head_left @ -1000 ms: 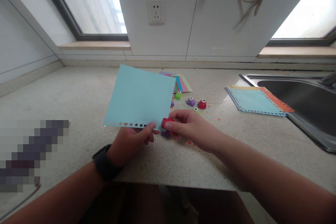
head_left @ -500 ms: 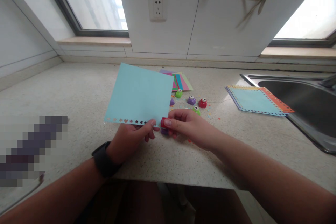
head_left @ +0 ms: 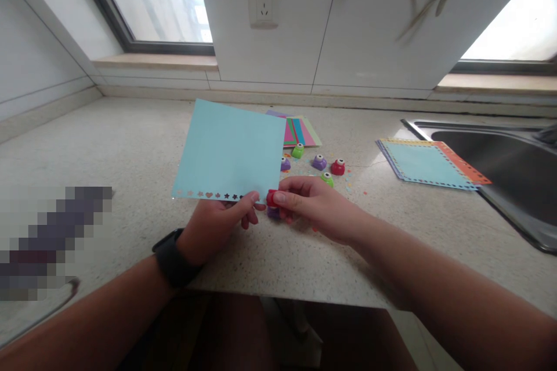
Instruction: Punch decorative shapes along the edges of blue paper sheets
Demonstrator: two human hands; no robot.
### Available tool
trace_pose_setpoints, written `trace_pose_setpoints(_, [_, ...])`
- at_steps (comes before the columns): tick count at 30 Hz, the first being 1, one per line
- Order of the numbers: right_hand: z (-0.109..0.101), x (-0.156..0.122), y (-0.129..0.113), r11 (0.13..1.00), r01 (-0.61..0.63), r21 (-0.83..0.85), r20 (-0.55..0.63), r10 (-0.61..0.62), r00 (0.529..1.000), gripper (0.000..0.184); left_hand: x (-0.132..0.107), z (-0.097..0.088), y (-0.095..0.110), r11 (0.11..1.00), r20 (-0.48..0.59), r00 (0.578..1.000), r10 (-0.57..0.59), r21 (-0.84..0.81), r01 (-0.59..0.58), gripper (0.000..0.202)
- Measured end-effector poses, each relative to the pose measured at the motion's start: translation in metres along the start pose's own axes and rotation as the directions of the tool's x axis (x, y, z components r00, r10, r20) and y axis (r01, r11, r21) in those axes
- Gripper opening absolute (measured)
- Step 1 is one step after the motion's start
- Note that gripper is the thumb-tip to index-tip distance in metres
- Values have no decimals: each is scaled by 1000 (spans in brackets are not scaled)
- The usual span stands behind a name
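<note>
A light blue sheet of paper is held up and tilted, with a row of small cut-out shapes such as stars and a heart along its lower edge. My left hand pinches that lower edge, thumb on top and fingers beneath. In my right hand a red craft punch is gripped at the sheet's lower right corner. Just below that punch a purple craft punch shows, partly hidden. Further back stand a green punch, a purple punch and another red punch.
Colourful paper sheets lie behind the held sheet. At the right, a stack of edge-punched sheets rests beside the steel sink. Paper bits are scattered around the punches on the speckled countertop. A wall socket is above.
The whole view has shifted slightly. Both hands, the sheet and the red punch keep nearly the same places relative to each other.
</note>
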State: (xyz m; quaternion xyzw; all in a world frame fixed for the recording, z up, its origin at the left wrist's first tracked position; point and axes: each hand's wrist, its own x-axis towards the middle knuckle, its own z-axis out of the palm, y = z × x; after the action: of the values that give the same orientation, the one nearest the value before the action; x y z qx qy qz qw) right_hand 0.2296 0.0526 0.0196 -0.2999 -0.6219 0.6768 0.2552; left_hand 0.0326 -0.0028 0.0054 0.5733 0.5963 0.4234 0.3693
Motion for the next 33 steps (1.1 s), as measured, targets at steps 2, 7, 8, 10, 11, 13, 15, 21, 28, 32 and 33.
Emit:
trace_pose_setpoints(2, [0,0,0,1000,-6,0,0,6,1000,35,0,0,-1,1000,-2,1000,1,-7,-1,39])
trace_pose_setpoints(7, [0,0,0,999,-30,12,-13,30,999,32,1,0,-3,999,-4,1000,-1,-34,1,38])
trace_pose_setpoints(8, [0,0,0,999,-34,16,-17,34,999,31,1,0,-4,999,-5,1000,-1,-38,0,38])
trace_pose_setpoints(10, [0,0,0,999,-35,25,-22,36,999,30,0,0,-4,999,-3,1000,0,-42,0,37])
trace_pose_setpoints(11, [0,1,1,999,-35,26,-22,36,999,30,0,0,-4,999,-2,1000,0,-42,0,37])
trace_pose_setpoints(13, [-1,1,1,999,-38,24,-17,38,999,30,0,0,-4,999,0,1000,-3,-40,3,37])
trace_pose_setpoints(15, [-1,2,2,999,-41,21,-11,41,999,31,0,0,-4,999,1,1000,-6,-40,6,37])
trace_pose_setpoints(21, [-3,2,3,999,-33,-12,7,33,999,31,1,0,-4,999,1,1000,-4,-48,4,37])
trace_pose_setpoints(28, [-3,4,5,1000,-28,-12,12,28,1000,32,2,0,-7,999,-1,1000,8,-35,-8,40])
trace_pose_setpoints(32, [-3,4,5,1000,-20,-8,13,20,1000,32,2,1,-7,999,-5,1000,4,-33,-5,40])
trace_pose_setpoints(33, [-3,4,5,1000,-17,-8,13,17,1000,32,2,1,-7,999,-6,1000,4,-32,-5,39])
